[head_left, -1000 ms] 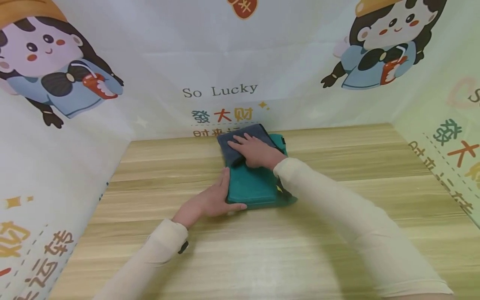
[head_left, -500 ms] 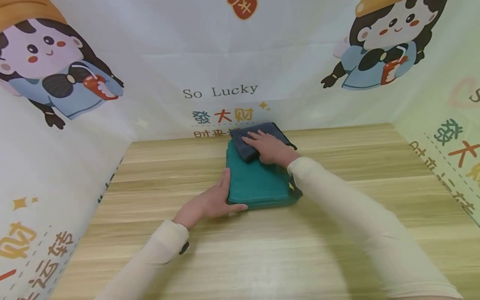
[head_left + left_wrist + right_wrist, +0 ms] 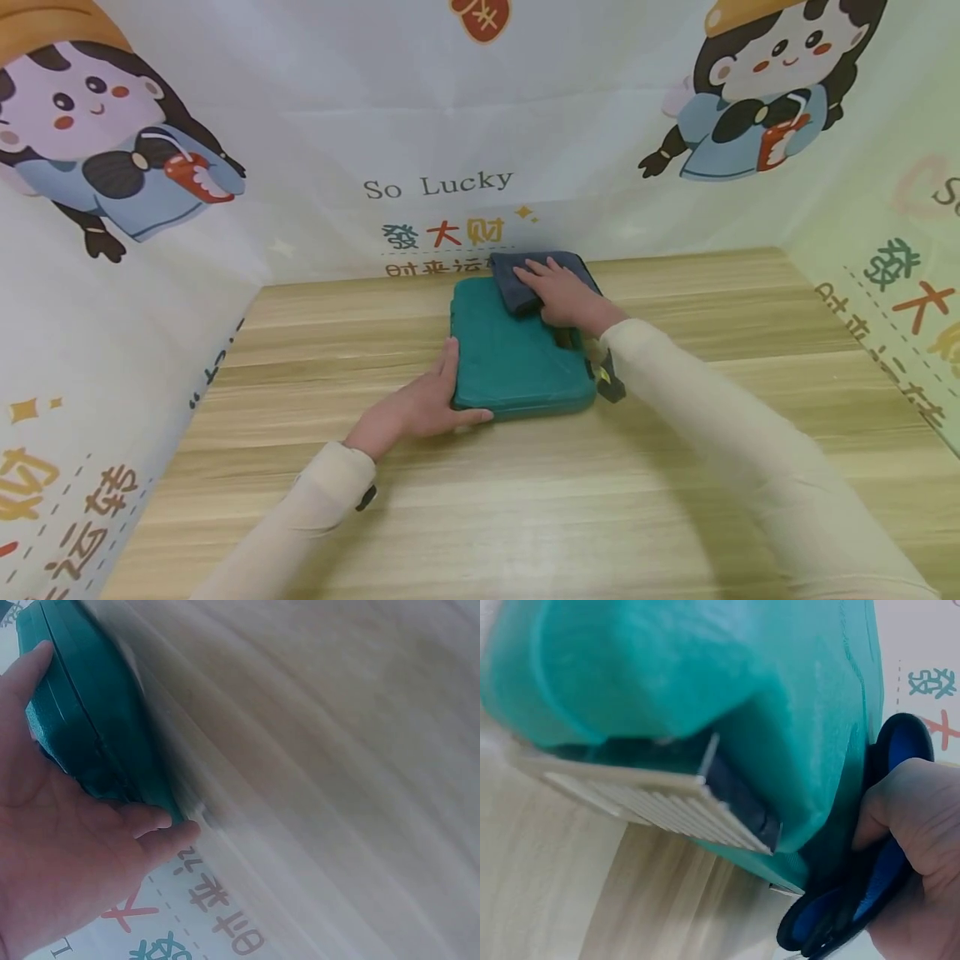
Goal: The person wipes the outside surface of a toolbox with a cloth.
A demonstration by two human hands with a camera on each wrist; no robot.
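Note:
A teal case with rounded corners lies flat on the wooden table. My left hand rests at its near left corner, fingers along the left side and thumb at the front edge. The left wrist view shows a seam running round the case's side. At the far right of the case, my right hand holds a dark blue folded fabric piece, fingers spread over the top. In the right wrist view the thumb tucks into the fold of this black-edged fabric.
A pale ribbed strip with a dark end juts from the case's side. A dark tab with a yellow mark hangs at the right side. A printed cloth wall stands behind the table.
My right hand has moved to the right with the dark blue fabric, baring more of the teal top. The dark tab at the right side now sticks out farther. My left hand stays put.

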